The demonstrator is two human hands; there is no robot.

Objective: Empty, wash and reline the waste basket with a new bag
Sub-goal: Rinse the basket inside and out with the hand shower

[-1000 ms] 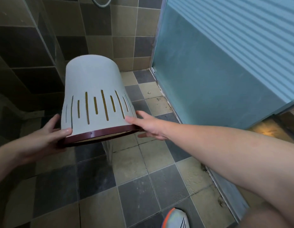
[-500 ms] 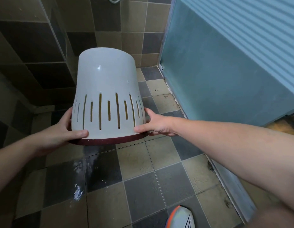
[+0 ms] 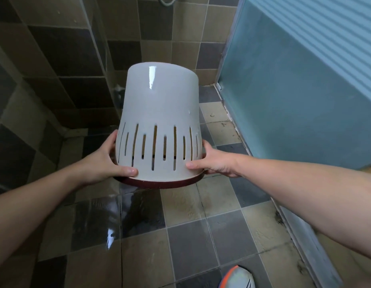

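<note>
I hold a white plastic waste basket (image 3: 160, 113) upside down in the air above the tiled floor. It has vertical slots near its dark red rim (image 3: 159, 183), which points down. My left hand (image 3: 106, 161) grips the basket's left side just above the rim, thumb across the front. My right hand (image 3: 213, 161) grips the right side the same way. The inside of the basket is hidden, and no bag shows on it.
The floor (image 3: 201, 235) of beige and grey tiles is wet and shiny below the basket. Tiled walls (image 3: 55, 59) close the left and back. A blue frosted door panel (image 3: 294, 90) stands on the right. A shoe tip (image 3: 236, 277) shows at the bottom edge.
The basket has swung from tilted toward the left to nearly straight upside down and centred. Water that was running from its rim has stopped; the floor below is wetter.
</note>
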